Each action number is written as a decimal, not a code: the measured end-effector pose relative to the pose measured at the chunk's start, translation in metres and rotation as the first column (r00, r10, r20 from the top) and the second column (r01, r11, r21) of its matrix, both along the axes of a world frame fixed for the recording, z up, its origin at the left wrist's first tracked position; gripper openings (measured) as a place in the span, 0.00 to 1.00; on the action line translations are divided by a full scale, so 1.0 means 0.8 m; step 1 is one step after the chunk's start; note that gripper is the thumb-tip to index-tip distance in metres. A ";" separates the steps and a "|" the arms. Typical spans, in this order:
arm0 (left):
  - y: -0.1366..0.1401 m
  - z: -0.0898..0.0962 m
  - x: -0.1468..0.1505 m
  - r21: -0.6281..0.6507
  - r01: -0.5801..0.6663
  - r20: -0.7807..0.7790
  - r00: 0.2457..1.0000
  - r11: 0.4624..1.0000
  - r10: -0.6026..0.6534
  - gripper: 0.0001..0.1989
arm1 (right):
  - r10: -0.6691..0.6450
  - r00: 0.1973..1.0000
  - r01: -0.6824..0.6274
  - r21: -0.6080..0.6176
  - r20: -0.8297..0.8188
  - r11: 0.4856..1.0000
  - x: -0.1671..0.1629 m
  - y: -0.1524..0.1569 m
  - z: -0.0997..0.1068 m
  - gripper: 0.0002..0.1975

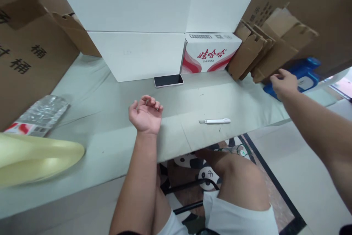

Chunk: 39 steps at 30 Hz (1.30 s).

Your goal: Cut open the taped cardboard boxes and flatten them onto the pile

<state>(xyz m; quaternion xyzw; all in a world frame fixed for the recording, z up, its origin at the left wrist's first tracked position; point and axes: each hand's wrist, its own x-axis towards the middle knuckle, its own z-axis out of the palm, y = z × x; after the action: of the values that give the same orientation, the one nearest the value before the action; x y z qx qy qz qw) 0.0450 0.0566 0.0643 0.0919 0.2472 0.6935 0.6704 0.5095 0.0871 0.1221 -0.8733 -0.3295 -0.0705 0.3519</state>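
Observation:
My left hand (147, 114) is held above the table (176, 112), palm up, with its fingers loosely curled and apart and nothing in it. Off to the right, my right hand (284, 83) reaches to the lower edge of some folded brown cardboard pieces (275, 57), fingers bent. It overlaps a tilted blue bottle (304, 75) with a pale label. Blur and the hand itself hide whether the fingers grip the cardboard or only touch it. A white utility knife (216, 121) lies near the front edge. Behind my left hand, a dark-screened phone (168, 80) rests against a white box.
Large white boxes (137, 55) and a white carton with red lettering (211, 55) line the back. Big brown cartons (30, 51) stand at both sides. At left lie a clear plastic package (45, 114) and a pale yellow curved object (41, 158). My legs are below the table edge.

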 end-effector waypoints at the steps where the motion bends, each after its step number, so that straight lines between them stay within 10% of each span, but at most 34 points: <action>1: 0.001 0.000 0.000 0.016 0.011 -0.001 1.000 1.000 -0.011 0.17 | 0.031 0.999 -0.031 -0.016 -0.008 0.999 -0.006 0.009 0.005 0.18; 14: -0.009 0.006 -0.021 0.033 0.003 0.116 0.993 0.999 -0.007 0.18 | 0.487 0.872 -0.488 -0.179 -0.053 0.854 -0.112 -0.022 0.019 0.11; 26: -0.043 0.007 -0.098 0.045 -0.101 0.188 0.978 0.994 0.091 0.14 | 0.968 0.241 -0.946 -0.238 -0.062 0.220 -0.385 0.020 0.006 0.14; 34: -0.036 0.006 -0.140 0.027 -0.174 0.228 0.960 0.984 0.164 0.13 | 0.998 -0.018 -0.957 -0.289 -0.062 -0.035 -0.565 0.070 -0.006 0.18; 39: -0.031 0.004 -0.134 -0.039 -0.177 0.253 0.950 0.983 0.181 0.11 | 0.996 -0.078 -0.969 -0.231 -0.049 -0.087 -0.653 0.109 -0.012 0.17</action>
<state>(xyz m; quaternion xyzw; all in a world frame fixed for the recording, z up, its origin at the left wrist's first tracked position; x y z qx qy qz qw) -0.0620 0.0318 0.0675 -0.0264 0.1714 0.7554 0.6319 -0.0128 0.1744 0.1124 -0.3752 -0.8908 0.1815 0.1809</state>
